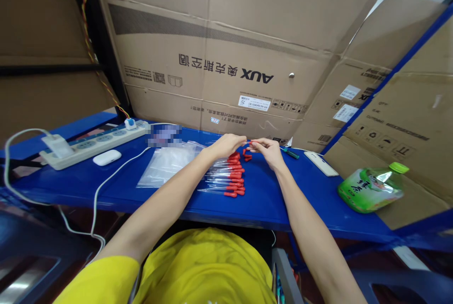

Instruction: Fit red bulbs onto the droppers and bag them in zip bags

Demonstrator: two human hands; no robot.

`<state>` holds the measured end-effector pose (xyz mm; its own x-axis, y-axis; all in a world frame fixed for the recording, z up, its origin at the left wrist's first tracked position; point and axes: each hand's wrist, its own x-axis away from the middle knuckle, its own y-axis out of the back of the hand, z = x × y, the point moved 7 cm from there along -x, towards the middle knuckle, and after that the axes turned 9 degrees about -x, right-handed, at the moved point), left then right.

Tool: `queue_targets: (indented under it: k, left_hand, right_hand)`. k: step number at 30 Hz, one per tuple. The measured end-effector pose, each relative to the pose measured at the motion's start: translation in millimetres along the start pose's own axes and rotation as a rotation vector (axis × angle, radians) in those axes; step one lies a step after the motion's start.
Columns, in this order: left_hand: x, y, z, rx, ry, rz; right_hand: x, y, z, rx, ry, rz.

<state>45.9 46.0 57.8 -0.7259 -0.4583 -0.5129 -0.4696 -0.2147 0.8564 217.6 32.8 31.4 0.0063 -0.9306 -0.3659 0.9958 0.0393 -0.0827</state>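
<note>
My left hand [226,145] and my right hand [268,149] meet over the blue table [116,186], fingers pinched together on a small red-tipped piece [249,143] held between them. Just below my hands lies a row of several clear droppers with red bulbs [231,175], stacked side by side. A few loose red bulbs [247,155] sit by my right hand. A pile of clear plastic bags [169,162] lies left of the droppers.
A white power strip [92,145] with a plugged adapter and cable, and a white earbud case [106,157], sit at the left. A green-handled tool [290,153], a white remote-like object [321,163] and a green bottle [371,187] lie right. Cardboard boxes [226,58] wall the back.
</note>
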Motion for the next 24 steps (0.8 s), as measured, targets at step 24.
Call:
queue_targets:
  k: [24]
  left_hand:
    - [4,-3,20,0.028,0.034,-0.043]
  right_hand:
    - [-4,-5,-1,0.046,0.003,0.074]
